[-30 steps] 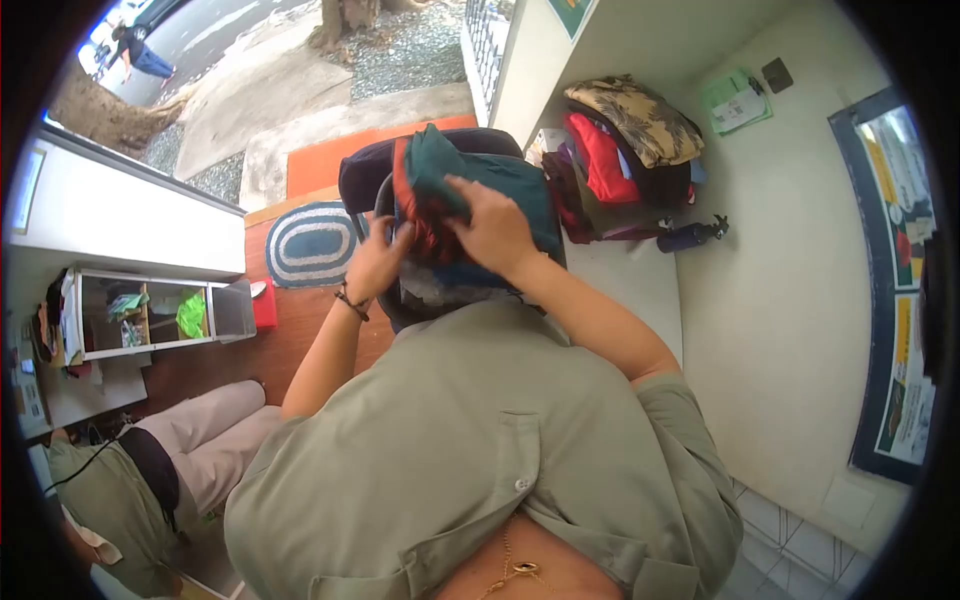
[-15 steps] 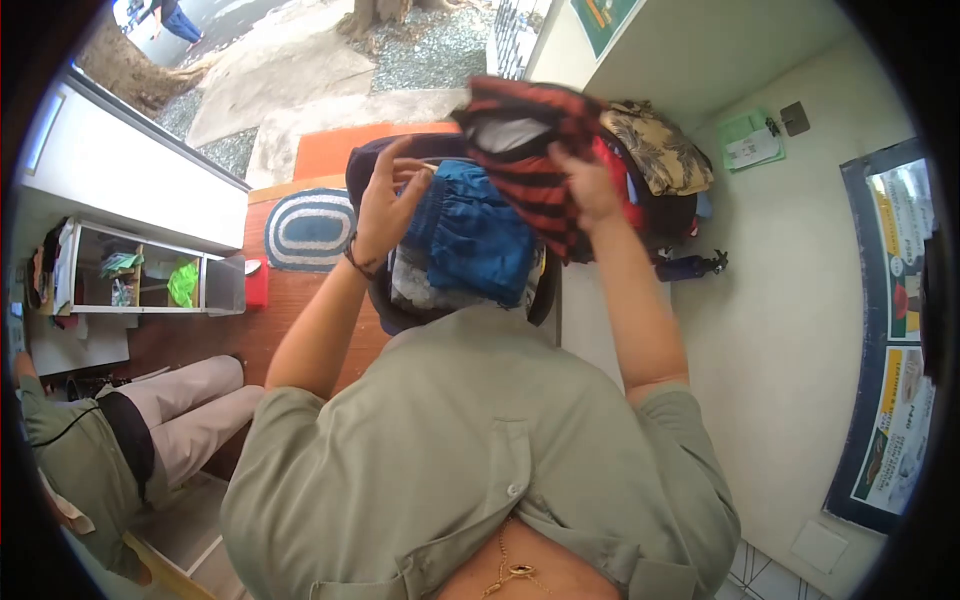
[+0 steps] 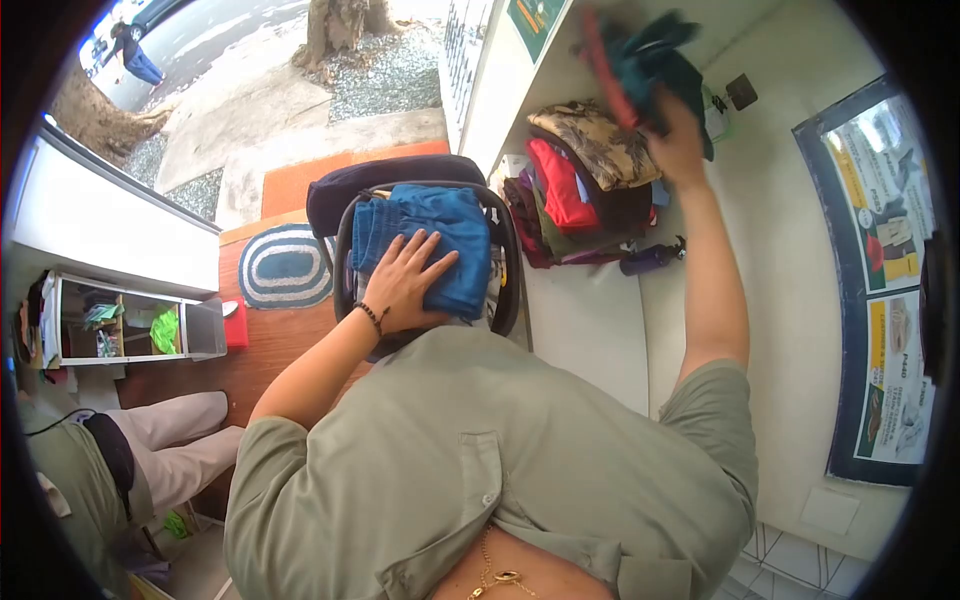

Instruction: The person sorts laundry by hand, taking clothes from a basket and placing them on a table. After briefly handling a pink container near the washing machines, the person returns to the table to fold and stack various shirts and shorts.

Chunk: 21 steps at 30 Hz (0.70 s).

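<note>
My left hand [image 3: 410, 283] lies flat with spread fingers on folded blue shorts [image 3: 455, 225]. The shorts top the clothes in a dark, black-rimmed basket or bag [image 3: 507, 270] in front of my body. Raised at the upper right, my right hand [image 3: 677, 140] grips a dark green and red garment [image 3: 650, 65], blurred by motion. Below and left of that hand, a pile of folded clothes sits on a white ledge, with patterned tan cloth [image 3: 600, 140] on top and red cloth [image 3: 560, 187] beneath.
A dark bottle-like object [image 3: 650, 258] rests by the wall beside the pile. On the floor lies a blue-and-white oval rug [image 3: 287, 265]. A shelf unit [image 3: 205, 330] and a seated person's legs [image 3: 180, 440] are at left. A posterboard [image 3: 845, 300] covers the right wall.
My left hand has come down onto the blue shorts. My right hand has swung up and right with the garment, away from the basket; dark green now shows where red-and-black stripes did.
</note>
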Available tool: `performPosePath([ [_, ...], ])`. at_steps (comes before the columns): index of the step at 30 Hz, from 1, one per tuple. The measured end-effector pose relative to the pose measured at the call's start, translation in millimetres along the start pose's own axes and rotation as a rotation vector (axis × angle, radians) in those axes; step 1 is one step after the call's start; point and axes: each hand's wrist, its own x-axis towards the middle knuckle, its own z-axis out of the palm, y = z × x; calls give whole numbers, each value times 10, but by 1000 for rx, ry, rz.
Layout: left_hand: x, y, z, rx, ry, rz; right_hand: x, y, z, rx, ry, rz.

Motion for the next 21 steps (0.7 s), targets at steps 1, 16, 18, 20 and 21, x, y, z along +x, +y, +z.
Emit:
performPosePath([
  [1, 20, -18, 36, 46, -22, 11, -278, 38, 192, -64, -217, 36],
  [16, 196, -208, -448, -396, 307, 77, -640, -2212, 767, 1898, -622, 1524],
  [18, 185, 51, -507, -259, 159, 237, -530, -2367, 900, 2054, -547, 1426],
  [20, 84, 216, -625, -163, 230, 288, -419, -2334, 898, 1799, -468, 1411],
  [21, 10, 263, -656, -193, 284, 245, -383, -2287, 905, 1672, -429, 1402],
])
